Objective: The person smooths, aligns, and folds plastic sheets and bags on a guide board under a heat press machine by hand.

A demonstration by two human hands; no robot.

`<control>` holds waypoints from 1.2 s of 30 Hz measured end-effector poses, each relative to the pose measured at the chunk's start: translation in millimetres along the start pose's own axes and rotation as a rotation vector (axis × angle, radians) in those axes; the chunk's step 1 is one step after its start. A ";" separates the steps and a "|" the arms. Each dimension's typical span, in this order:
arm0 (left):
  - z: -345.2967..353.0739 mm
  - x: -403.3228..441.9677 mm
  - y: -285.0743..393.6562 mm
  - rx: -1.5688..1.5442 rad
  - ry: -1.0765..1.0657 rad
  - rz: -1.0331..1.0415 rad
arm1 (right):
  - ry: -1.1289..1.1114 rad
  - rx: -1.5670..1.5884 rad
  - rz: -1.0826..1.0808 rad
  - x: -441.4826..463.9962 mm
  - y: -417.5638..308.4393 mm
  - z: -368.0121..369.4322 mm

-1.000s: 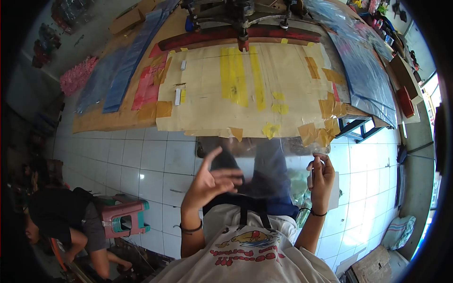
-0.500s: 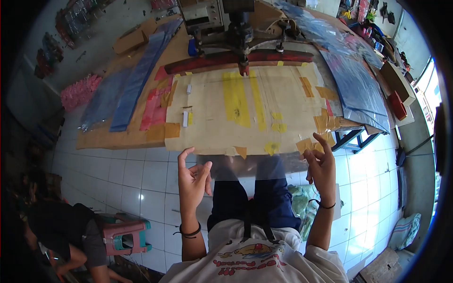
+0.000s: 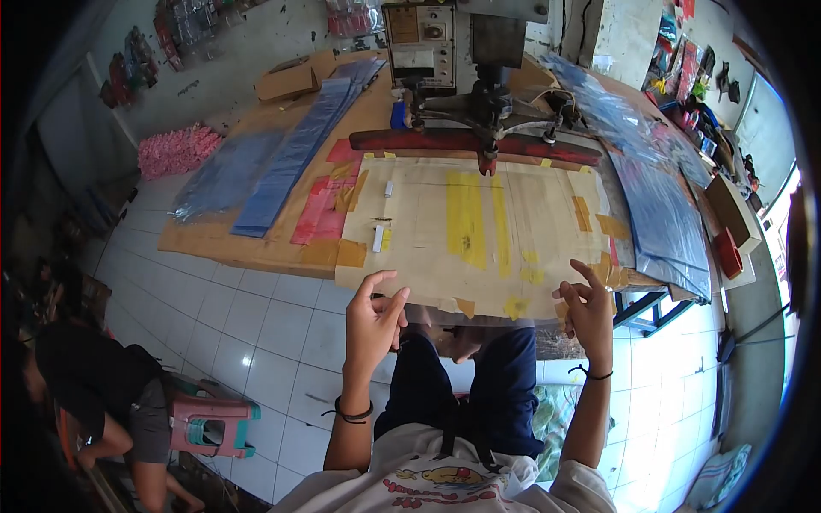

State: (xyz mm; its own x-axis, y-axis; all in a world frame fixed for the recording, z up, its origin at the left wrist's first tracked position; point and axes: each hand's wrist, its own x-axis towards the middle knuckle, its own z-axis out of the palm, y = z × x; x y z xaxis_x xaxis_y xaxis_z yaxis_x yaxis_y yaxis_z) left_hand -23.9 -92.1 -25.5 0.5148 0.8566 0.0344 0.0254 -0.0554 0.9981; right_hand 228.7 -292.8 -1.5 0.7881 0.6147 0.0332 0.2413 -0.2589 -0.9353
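A clear plastic sheet point(image 3: 419, 315) spans the space between my hands, its strip showing just below the front edge of a beige, tape-patched work surface point(image 3: 419, 231). My left hand point(image 3: 373, 323) is at the front left corner of that surface, thumb and fingers closed on the sheet's left side, index finger crooked above. At the right front corner, my right hand point(image 3: 588, 316) pinches the other side with its index finger raised. Where each grip meets the clear sheet is hard to see. Above the surface's far edge sits the red sealing bar point(image 3: 410, 141) of a press machine point(image 3: 492, 98).
Blue plastic sheets lie left point(image 3: 282, 167) and right point(image 3: 658, 205) on the wooden table point(image 3: 214, 244). A control box point(image 3: 421, 47) stands behind. At lower left a person point(image 3: 94, 385) bends beside a pink stool point(image 3: 209, 423). A red container point(image 3: 724, 252) is far right.
The view has tilted up and shifted, so table and press appear lower and farther right. Both hands now overlap the surface's front edge more, and less of the clear sheet shows below it.
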 end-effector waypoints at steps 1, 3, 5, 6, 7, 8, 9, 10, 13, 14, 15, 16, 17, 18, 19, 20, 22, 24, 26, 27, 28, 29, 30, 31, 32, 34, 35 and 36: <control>0.7 2.9 -0.3 -0.006 0.011 0.006 | 0.008 0.009 -0.003 2.6 0.8 1.7; 1.4 7.0 0.8 -0.008 0.027 0.024 | 0.016 0.020 -0.001 6.1 0.9 4.1; 1.8 9.8 2.0 -0.005 0.045 0.045 | 0.013 0.020 0.005 9.7 -0.6 6.2; 1.8 11.4 2.2 -0.002 0.052 0.042 | 0.016 0.023 0.011 10.9 -0.3 7.3; 1.6 13.3 2.1 0.000 0.062 0.039 | 0.018 0.025 0.014 12.4 -0.2 8.8; 1.0 15.1 1.7 0.001 0.073 0.036 | 0.017 0.028 0.018 14.3 -0.1 10.5; -0.4 15.7 0.5 -0.029 0.076 0.046 | 0.018 0.029 0.016 15.5 0.4 12.0; -1.8 15.2 -1.5 -0.058 0.078 0.055 | 0.019 0.029 0.016 16.4 1.6 12.9; -5.6 10.1 -3.5 -0.082 0.061 0.073 | 0.020 0.030 0.006 20.9 2.6 13.5; -6.7 8.7 -3.6 -0.079 0.052 0.074 | 0.019 0.028 0.003 21.5 2.8 13.4; -7.5 9.8 -5.0 -0.087 0.049 0.073 | 0.020 0.020 0.001 21.7 2.4 13.7; -8.2 11.9 -7.5 -0.095 0.048 0.072 | 0.020 0.012 -0.001 22.4 0.8 14.3; -8.9 12.7 -8.8 -0.104 0.047 0.070 | 0.018 0.003 -0.004 23.1 -0.6 15.2; -9.2 12.8 -8.7 -0.098 0.055 0.064 | 0.014 0.008 0.004 23.7 -1.4 16.3; -8.7 13.5 -7.9 -0.093 0.059 0.059 | 0.012 0.013 0.011 24.7 -2.1 17.0; -8.0 14.5 -7.2 -0.088 0.062 0.056 | 0.014 0.019 0.018 25.1 -2.2 17.0; -7.3 15.4 -9.5 -0.085 0.065 0.072 | 0.017 0.023 0.016 25.3 -1.3 16.4; -8.3 14.2 -11.2 -0.082 0.075 0.082 | 0.019 0.027 0.008 25.8 0.9 16.5; -10.2 12.8 -12.4 -0.080 0.090 0.082 | 0.020 0.032 -0.006 26.1 5.0 15.7; -11.4 12.2 -12.9 -0.077 0.100 0.082 | 0.019 0.031 -0.013 26.9 6.1 14.9; -13.1 11.4 -13.3 -0.073 0.108 0.080 | 0.017 0.030 -0.017 27.1 7.3 14.1; -14.3 10.7 -13.6 -0.067 0.114 0.077 | 0.017 0.030 -0.019 26.6 8.6 14.1; -13.9 10.4 -13.8 -0.069 0.115 0.079 | 0.018 0.030 -0.020 26.2 8.9 14.4; -13.0 10.4 -14.1 -0.071 0.116 0.080 | 0.019 0.029 -0.020 26.3 8.5 15.0; -12.4 10.0 -14.6 -0.073 0.119 0.082 | 0.020 0.029 -0.023 26.4 8.3 15.5; -12.2 9.2 -16.1 -0.070 0.119 0.081 | 0.013 0.030 -0.023 27.1 8.1 15.2; -11.9 8.9 -16.3 -0.068 0.118 0.082 | 0.011 0.031 -0.024 27.4 7.8 14.7; -11.5 8.5 -16.2 -0.071 0.117 0.076 | 0.010 0.036 -0.023 27.4 7.1 14.1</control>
State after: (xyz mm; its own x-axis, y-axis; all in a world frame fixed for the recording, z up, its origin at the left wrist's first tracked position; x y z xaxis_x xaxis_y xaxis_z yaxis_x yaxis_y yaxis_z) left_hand -29.8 -78.0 -40.8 0.4099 0.9052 0.1120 -0.0729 -0.0899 0.9933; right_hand 244.1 -267.3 -12.1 0.7883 0.6125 0.0581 0.2391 -0.2180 -0.9462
